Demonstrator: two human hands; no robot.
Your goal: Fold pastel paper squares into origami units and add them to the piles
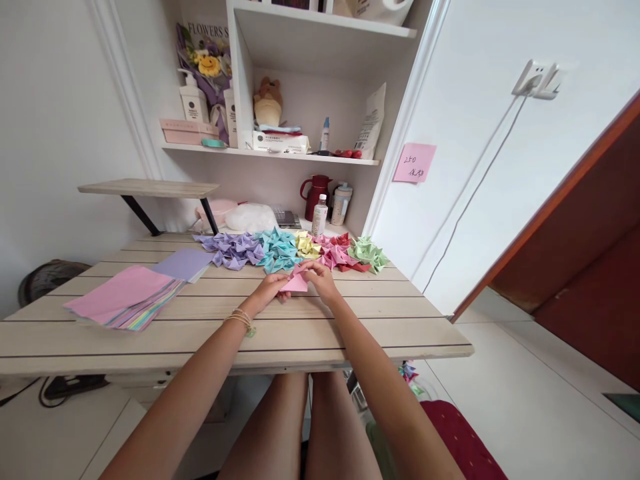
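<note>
Sitting between the two hands, the paper (pixel 299 284) is over the near side of the table (pixel 400 333); whether it touches the boards I cannot tell. The left hand (pixel 269 292) pinches its left side, and the right hand (pixel 320 279) has its fingers closed on the upper right, so neither is nearer. Its long axis is unclear, as fingers cover much of the outline. The folded shapes (pixel 277 251) lie just beyond; the stack (pixel 125 290) lies well off to the left. The paper is plain pink, folded, broader toward the person and narrower at the far end, its finer creases too small to read.
</note>
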